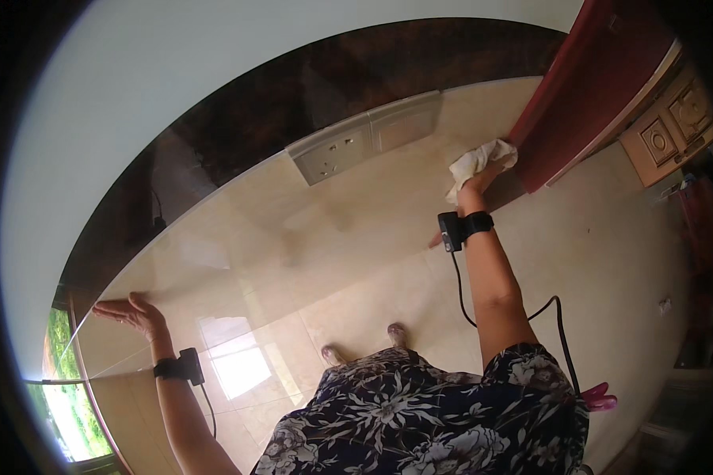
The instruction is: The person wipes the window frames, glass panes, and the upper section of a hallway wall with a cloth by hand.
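A crumpled off-white cloth (481,159) is in my right hand (484,180), raised at the glossy beige tiled wall (386,190) beside the red door frame (561,116). The cloth partly covers that hand's fingers. On the other side, my left hand (139,314) is empty, its fingers stretched out and its thumb apart, near the edge of the tiles. Whether the left palm presses on the tiles, I cannot tell. Between the hands, a socket plate (333,155) and a plain plate (405,122) sit on the wall.
A dark marbled band (309,77) tops the beige tiles. To the left is a bright window (68,415), and at the far right a wooden cabinet or door with carved panels (659,142). A black cable (558,332) runs from my right wrist strap. My shoes stand on the tiled floor (297,362).
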`<action>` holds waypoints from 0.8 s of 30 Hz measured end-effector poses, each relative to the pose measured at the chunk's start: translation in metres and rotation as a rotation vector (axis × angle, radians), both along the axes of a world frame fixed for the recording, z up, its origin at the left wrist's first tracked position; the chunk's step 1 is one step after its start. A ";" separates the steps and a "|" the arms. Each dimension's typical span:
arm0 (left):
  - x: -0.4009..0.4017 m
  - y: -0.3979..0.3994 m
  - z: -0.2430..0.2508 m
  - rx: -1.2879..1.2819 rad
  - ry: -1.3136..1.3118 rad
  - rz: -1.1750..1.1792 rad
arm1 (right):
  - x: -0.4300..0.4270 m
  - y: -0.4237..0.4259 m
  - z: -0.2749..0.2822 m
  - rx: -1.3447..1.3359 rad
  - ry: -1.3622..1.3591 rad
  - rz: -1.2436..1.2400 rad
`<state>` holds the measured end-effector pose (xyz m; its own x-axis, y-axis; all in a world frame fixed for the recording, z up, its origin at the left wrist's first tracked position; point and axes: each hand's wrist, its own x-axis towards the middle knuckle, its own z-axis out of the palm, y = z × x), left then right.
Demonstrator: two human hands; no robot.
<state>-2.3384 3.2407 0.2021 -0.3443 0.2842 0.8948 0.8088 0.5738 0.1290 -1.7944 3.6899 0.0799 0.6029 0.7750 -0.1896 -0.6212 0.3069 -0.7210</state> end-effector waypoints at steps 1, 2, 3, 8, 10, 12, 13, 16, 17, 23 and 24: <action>0.002 0.004 0.002 0.000 -0.006 -0.010 | -0.013 0.006 0.000 -0.010 -0.479 -0.130; 0.005 0.010 0.004 0.011 0.014 -0.032 | -0.025 0.009 0.000 -0.022 -0.957 -0.265; 0.006 0.014 0.013 0.025 0.039 -0.018 | -0.051 0.003 0.028 -0.005 -0.930 -0.259; 0.059 0.006 0.026 -0.097 -0.044 -0.157 | -0.076 -0.059 0.152 0.476 -0.817 -0.207; 0.080 -0.009 0.010 -0.244 -0.192 -0.289 | -0.067 -0.061 0.182 0.706 -0.642 -0.041; 0.101 -0.045 -0.035 -0.366 -0.348 -0.243 | -0.074 -0.060 0.175 0.611 -0.989 -0.184; 0.113 -0.070 -0.064 -0.434 -0.441 -0.175 | -0.081 -0.062 0.169 0.483 -1.317 -0.337; 0.158 -0.149 -0.153 -0.444 -0.811 -0.055 | -0.112 -0.083 0.151 0.478 -1.310 -0.312; 0.170 -0.182 -0.188 -0.439 -0.817 -0.027 | -0.122 -0.093 0.145 0.474 -1.316 -0.273; 0.222 -0.286 -0.301 -0.631 -1.230 0.321 | -0.177 -0.144 0.101 0.698 -1.619 -0.041; 0.221 -0.294 -0.317 -0.628 -1.268 0.321 | -0.182 -0.148 0.097 0.683 -1.627 -0.040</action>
<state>-2.1177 2.9466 -0.1148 -0.9175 0.2670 -0.2947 0.1725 0.9349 0.3100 -1.9762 3.5423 0.1764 -0.1479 0.4333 0.8890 0.5446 0.7860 -0.2926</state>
